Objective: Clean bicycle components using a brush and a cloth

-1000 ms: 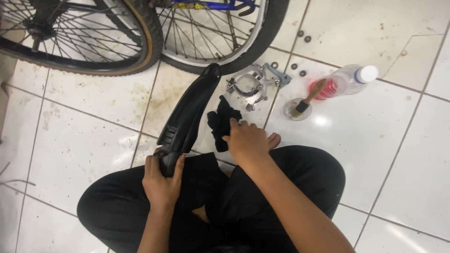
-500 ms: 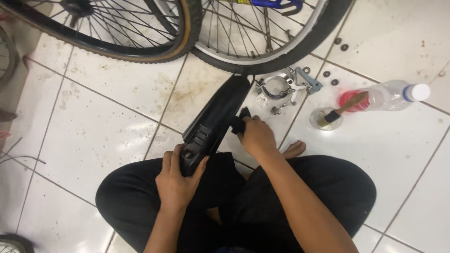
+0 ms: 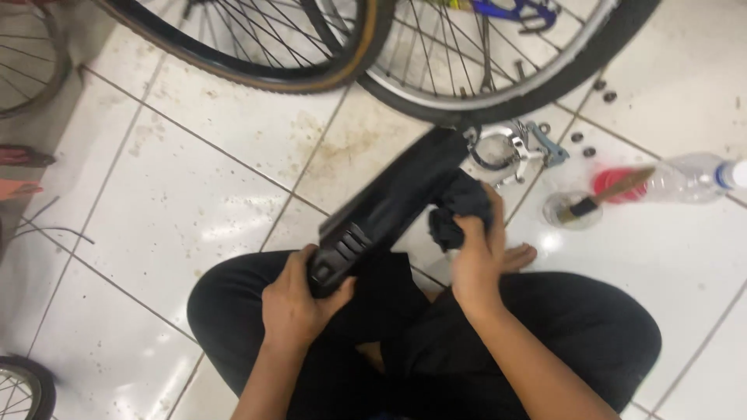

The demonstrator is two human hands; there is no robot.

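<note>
I sit cross-legged on a white tiled floor in black trousers. My left hand [image 3: 294,305] grips the near end of a long black plastic bicycle mudguard [image 3: 393,204], which slants up and away toward the wheels. My right hand [image 3: 476,253] clutches a crumpled black rag [image 3: 461,208] and presses it against the mudguard's right side, near its middle.
Two bicycle wheels [image 3: 327,47] stand across the top. To the right lie metal brake parts [image 3: 510,148], small nuts [image 3: 582,144], a small dish holding a brush [image 3: 580,207], and a clear plastic bottle [image 3: 685,177] with red liquid. Another wheel [image 3: 19,389] shows at bottom left.
My right hand has slid the rag along the mudguard. The view has shifted, so the wheels and the bottle sit lower and further right in the frame.
</note>
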